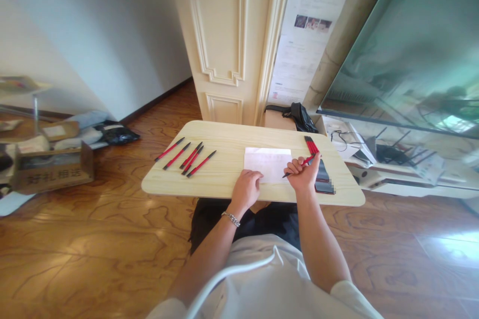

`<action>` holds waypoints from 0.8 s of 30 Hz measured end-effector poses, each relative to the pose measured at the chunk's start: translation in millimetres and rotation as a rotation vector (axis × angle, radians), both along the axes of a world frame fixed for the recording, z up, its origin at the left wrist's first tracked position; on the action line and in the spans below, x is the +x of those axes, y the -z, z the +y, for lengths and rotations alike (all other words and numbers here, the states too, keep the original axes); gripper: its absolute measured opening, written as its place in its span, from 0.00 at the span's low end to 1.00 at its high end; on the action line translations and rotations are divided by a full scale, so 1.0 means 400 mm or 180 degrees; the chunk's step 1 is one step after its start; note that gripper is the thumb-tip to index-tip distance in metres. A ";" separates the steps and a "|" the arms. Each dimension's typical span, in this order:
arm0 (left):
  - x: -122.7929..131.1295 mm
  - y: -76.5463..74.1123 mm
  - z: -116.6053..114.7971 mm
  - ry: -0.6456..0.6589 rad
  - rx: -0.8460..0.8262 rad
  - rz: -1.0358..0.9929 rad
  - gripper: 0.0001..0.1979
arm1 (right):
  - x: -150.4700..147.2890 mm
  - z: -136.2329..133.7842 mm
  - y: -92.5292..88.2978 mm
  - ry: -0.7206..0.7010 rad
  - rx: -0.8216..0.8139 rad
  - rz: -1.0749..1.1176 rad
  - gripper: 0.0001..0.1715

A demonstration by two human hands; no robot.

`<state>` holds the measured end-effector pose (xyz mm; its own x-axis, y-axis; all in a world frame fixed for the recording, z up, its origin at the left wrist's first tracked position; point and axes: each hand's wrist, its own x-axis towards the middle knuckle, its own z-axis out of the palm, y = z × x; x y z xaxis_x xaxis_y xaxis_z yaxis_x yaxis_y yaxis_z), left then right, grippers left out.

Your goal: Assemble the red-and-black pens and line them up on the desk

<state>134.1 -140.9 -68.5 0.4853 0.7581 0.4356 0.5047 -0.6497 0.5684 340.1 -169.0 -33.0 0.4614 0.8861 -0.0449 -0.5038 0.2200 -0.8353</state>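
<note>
A red and black pen [307, 160] is gripped in my right hand [304, 174], its dark tip pointing down to the left above the paper's right side. My left hand [247, 189] lies on the lower left corner of the white sheet of paper [267, 162], fingers resting on it and holding nothing. Faint marks show on the sheet, too small to read. Left of the paper, several red and black pens [192, 157] lie slanted on the table [224, 134]. More such pens [310, 143] sit side by side beyond my right hand. A dark flat case [324, 182] lies partly hidden beside that hand.
A black bag [299, 117] rests behind the table's far right edge. Papers and cables [346, 139] cover a low cabinet [396, 182] under a large screen [419, 50]. An open cardboard box [54, 167] and packages stand on the floor at left. A panelled door [224, 25] faces me.
</note>
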 end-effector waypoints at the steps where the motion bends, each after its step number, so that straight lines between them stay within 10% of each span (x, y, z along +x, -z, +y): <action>1: 0.000 0.000 0.000 -0.0004 0.0004 0.0006 0.14 | 0.002 -0.001 0.004 -0.0010 -0.0005 0.0035 0.36; 15: -0.001 -0.004 -0.002 0.0031 0.0042 -0.0342 0.10 | 0.006 0.003 -0.016 0.0060 0.0406 0.0707 0.17; 24: 0.046 -0.037 -0.080 0.0857 -0.0893 -0.1325 0.20 | -0.085 0.000 -0.008 0.0112 0.0401 0.1131 0.08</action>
